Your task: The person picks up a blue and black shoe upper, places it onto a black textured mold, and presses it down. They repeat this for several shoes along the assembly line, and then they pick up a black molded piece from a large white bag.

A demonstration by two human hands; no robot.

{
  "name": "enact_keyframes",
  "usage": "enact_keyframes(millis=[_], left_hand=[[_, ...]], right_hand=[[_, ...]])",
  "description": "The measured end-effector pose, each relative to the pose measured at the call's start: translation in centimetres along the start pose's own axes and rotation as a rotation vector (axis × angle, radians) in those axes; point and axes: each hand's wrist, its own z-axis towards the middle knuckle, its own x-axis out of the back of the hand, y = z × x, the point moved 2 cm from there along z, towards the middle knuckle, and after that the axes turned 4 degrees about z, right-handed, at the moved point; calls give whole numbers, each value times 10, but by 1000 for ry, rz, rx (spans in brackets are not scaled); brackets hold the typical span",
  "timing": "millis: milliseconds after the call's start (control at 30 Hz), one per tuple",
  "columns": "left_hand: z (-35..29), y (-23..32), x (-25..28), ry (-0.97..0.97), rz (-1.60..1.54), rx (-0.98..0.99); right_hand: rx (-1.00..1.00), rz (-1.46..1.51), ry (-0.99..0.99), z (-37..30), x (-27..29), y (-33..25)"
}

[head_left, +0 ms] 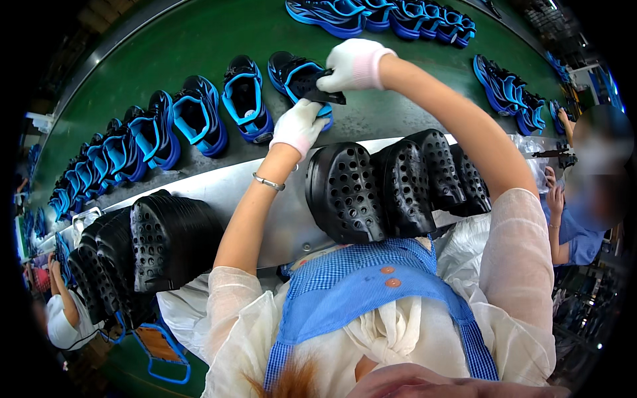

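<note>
A black and blue sneaker (280,65) stands on the green table in front of me, its heel toward me. My right hand (355,64), in a white glove, grips a black plastic shoe insert (332,97) at its near end. The insert's holed front part lies within the sneaker's opening. At the heel collar, my gloved left hand (298,126) closes on the sneaker, its fingertips partly hidden under the insert. Nested stacks of black inserts with round holes (348,189) rest at the table's edge before my body.
More black inserts (169,239) are stacked at my left. A long row of sneakers (194,116) curves away to the left, with another row (378,16) at the far side and several at the right (501,86). Other people's arms (556,199) show at both sides.
</note>
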Motion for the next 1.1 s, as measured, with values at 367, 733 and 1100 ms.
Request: enact_keyframes(millis=[367, 733, 1100], left_hand=[[28, 1, -14, -425, 103, 269], [28, 5, -26, -430, 236, 194], [25, 9, -17, -362, 64, 394]], right_hand=[[-85, -201, -87, 49, -74, -15], [-35, -219, 44, 69, -74, -15], [-61, -194, 38, 71, -70, -16]])
